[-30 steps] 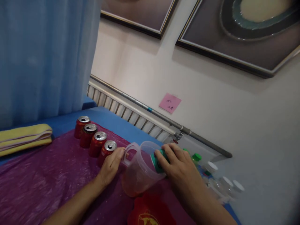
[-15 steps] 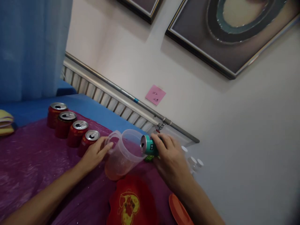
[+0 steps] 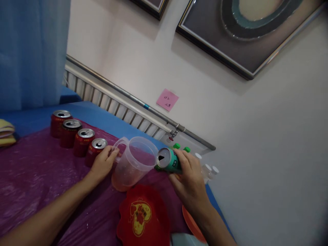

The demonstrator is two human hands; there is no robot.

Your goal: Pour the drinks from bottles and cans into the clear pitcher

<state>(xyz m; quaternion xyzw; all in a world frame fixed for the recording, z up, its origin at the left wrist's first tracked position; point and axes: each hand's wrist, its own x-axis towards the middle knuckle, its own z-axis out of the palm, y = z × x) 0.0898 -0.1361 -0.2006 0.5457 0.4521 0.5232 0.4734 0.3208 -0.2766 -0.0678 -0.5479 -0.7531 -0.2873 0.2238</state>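
Tipping a teal can [image 3: 169,160] in the right hand [image 3: 188,181] beside the clear jug's [image 3: 133,164] rim — gripping its handle with the left hand [image 3: 102,163].

Four red cans [image 3: 74,135] in row; pink note [image 3: 167,100] on wall.

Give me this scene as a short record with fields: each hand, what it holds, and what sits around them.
left hand: grips the handle of the clear jug
right hand: holds the green can tipped on its side, opened top facing the jug's rim
jug contents: a little orange liquid at the bottom
beside left hand: four red cans in a row, upright, tops opened
near edge: red dish with a yellow design
surface: purple plastic sheet over blue cloth
behind right hand: green-capped bottles
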